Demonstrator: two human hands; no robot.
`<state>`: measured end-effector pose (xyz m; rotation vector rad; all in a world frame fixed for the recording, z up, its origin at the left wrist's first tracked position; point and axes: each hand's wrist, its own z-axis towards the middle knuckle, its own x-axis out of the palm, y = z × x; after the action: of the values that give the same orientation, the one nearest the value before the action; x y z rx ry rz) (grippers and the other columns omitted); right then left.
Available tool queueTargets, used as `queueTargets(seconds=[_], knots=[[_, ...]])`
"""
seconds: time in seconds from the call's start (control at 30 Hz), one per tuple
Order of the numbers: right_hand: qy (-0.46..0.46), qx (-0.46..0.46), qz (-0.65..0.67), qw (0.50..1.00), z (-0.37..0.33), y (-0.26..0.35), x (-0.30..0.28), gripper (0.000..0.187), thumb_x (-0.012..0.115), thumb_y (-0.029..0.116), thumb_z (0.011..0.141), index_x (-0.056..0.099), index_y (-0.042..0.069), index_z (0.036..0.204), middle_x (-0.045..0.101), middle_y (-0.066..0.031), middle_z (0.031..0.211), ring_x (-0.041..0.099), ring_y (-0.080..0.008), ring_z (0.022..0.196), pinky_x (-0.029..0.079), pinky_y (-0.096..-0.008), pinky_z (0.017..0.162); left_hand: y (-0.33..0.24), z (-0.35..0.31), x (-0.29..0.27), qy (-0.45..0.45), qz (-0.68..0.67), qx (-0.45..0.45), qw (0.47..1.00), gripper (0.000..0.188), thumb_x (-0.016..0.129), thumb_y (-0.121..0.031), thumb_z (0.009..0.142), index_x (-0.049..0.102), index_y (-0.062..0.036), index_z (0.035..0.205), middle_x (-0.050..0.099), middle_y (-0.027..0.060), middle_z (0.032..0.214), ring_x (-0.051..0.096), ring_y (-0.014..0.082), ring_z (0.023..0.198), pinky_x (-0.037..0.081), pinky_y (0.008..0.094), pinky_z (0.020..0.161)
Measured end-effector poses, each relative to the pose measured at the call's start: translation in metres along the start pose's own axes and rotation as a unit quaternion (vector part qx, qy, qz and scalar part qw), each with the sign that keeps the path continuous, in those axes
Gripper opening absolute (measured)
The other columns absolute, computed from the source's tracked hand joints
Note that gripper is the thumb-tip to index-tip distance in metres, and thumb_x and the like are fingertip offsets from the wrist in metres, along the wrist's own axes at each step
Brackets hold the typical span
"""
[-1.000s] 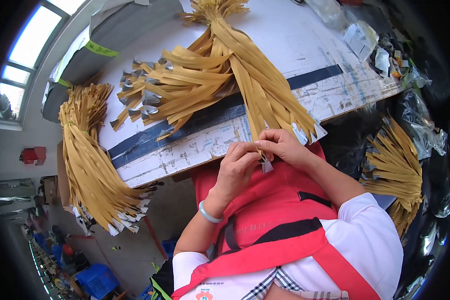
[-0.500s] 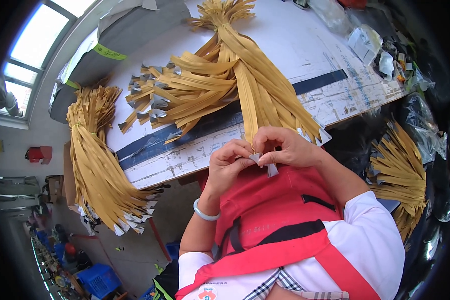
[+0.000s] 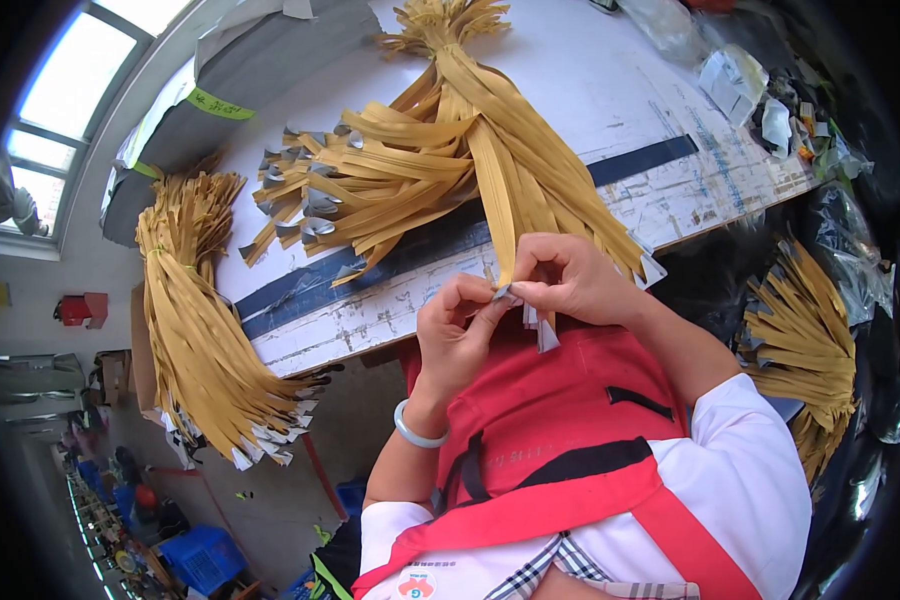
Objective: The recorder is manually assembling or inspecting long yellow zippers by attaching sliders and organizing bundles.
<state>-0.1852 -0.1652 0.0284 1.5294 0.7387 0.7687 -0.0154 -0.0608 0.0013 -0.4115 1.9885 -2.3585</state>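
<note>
Our left hand (image 3: 458, 325) and right hand (image 3: 576, 284) pinch a yellow strip (image 3: 496, 200) by its little grey end, near the front edge of the worktop (image 3: 595, 100). The strip comes from a big bunch (image 3: 518, 118) lying there. Another yellow bunch (image 3: 195, 340) droops down at the left.

Worn are a red apron (image 3: 570, 390) with black straps (image 3: 590, 464), a white short-sleeved shirt (image 3: 745, 455) and pale bangle (image 3: 419, 439)

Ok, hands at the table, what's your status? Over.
Left hand and right hand: both pinching at a grey tip. Tan zipper tape: running from there up to its bundle. Nothing seen blocking the hands.
</note>
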Motion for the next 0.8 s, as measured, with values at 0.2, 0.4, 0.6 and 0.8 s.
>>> queueTargets(seconds=[0.2, 0.4, 0.6, 0.8], knots=[[-0.198, -0.321, -0.405, 0.833, 0.011, -0.041, 0.026, 0.012, 0.068, 0.009, 0.083, 0.056, 0.008, 0.081, 0.051, -0.0068, 0.079, 0.059, -0.0261, 0.065, 0.049, -0.0375, 0.055, 0.031, 0.006, 0.008, -0.082, 0.257, 0.133, 0.954, 0.021, 0.061, 0.016, 0.078, 0.049, -0.0008, 0.083, 0.053, 0.0059, 0.076, 0.054, 0.0087, 0.065, 0.045, 0.0274, 0.053], [-0.164, -0.296, -0.359, 0.870, 0.004, -0.043, 0.020, 0.009, 0.068, 0.007, 0.085, 0.059, 0.007, 0.088, 0.058, -0.0072, 0.086, 0.063, -0.0277, 0.073, 0.052, -0.0371, 0.060, 0.025, 0.001, 0.000, -0.014, -0.112, -0.091, 0.989, 0.017, 0.052, 0.013, 0.086, 0.047, -0.0003, 0.096, 0.060, 0.0074, 0.092, 0.066, 0.0141, 0.074, 0.062, 0.0298, 0.071], [-0.122, -0.266, -0.347, 0.891, 0.004, -0.043, 0.005, 0.016, 0.070, 0.001, 0.083, 0.063, 0.006, 0.095, 0.063, -0.0107, 0.089, 0.066, -0.0303, 0.077, 0.053, -0.0372, 0.062, 0.033, -0.004, -0.014, 0.028, -0.114, -0.108, 0.987, 0.016, 0.062, 0.004, 0.094, 0.051, 0.0005, 0.105, 0.060, 0.0069, 0.095, 0.066, 0.0139, 0.082, 0.061, 0.0309, 0.078], [-0.126, -0.252, -0.282, 0.917, 0.000, -0.040, 0.006, 0.015, 0.069, 0.001, 0.086, 0.065, 0.005, 0.101, 0.064, -0.0099, 0.090, 0.065, -0.0255, 0.077, 0.053, -0.0318, 0.068, 0.024, -0.003, -0.017, 0.051, -0.125, -0.139, 0.981, 0.011, 0.063, 0.003, 0.094, 0.059, 0.0021, 0.105, 0.064, 0.0058, 0.097, 0.065, 0.0127, 0.081, 0.058, 0.0289, 0.082]])
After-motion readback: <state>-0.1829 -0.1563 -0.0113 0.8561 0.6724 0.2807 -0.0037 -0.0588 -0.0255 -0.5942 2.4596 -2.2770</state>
